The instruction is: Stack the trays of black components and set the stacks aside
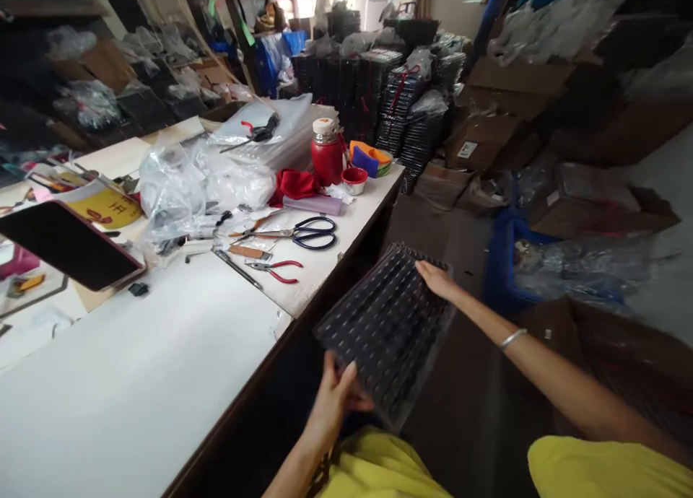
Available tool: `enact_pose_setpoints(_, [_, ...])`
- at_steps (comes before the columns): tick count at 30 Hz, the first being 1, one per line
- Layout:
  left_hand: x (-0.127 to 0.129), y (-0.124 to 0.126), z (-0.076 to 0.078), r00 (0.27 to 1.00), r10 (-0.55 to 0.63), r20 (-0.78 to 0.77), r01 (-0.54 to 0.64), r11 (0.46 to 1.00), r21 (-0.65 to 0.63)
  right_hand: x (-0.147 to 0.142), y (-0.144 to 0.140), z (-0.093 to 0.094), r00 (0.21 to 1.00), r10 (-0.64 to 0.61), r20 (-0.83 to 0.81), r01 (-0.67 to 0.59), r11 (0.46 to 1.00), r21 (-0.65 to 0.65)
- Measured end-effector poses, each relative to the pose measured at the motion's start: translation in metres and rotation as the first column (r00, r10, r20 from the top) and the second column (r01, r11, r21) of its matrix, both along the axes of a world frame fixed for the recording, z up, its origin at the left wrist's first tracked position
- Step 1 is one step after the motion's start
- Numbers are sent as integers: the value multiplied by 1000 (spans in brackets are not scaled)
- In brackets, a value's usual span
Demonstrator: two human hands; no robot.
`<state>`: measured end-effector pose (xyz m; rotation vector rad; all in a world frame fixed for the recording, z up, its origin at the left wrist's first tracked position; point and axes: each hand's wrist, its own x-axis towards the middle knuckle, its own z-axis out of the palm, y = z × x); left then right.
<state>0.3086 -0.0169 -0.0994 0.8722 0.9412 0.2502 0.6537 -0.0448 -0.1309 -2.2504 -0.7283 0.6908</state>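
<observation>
A stack of black plastic trays (387, 325) with rows of small pockets hangs tilted in the air just off the right edge of the white table (162, 368). My left hand (336, 393) grips the stack's near corner, thumb on top. My right hand (436, 278) holds its far edge, with a silver bangle (513, 337) on that wrist. Both hands are beside the table, below its top.
On the table lie black scissors (314, 232), red pliers (276, 269), clear plastic bags (200, 184), a red flask (326, 155), a red cup (354, 180) and a dark phone (68, 244). Stacks of black trays (401, 108), cardboard boxes (487, 133) and a blue crate (503, 260) crowd the floor.
</observation>
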Motion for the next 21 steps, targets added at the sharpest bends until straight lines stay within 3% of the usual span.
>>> enact_pose_setpoints(4, [80,-22,-51,999,36,22,-32,987,-157,66,25,-2,979,41,198,12,966,-259])
enact_pose_setpoints(8, [121,-29,-79,990,129,-48,-137,964,-228,79,48,-27,922,124,367,51,900,-432])
enact_pose_setpoints(11, [124,-28,-90,984,151,-93,-170,956,-240,72,53,-47,884,173,434,84,855,-511])
enact_pose_setpoints(14, [117,-27,-95,986,122,-113,-146,961,-233,67,52,-54,867,212,451,91,822,-562])
enact_pose_setpoints(19, [116,-25,-95,992,60,-114,-83,974,-210,60,47,-37,847,228,480,125,792,-597])
enact_pose_setpoints(21, [114,-21,-89,992,79,-101,-96,979,-179,43,54,-29,842,286,457,43,809,-586])
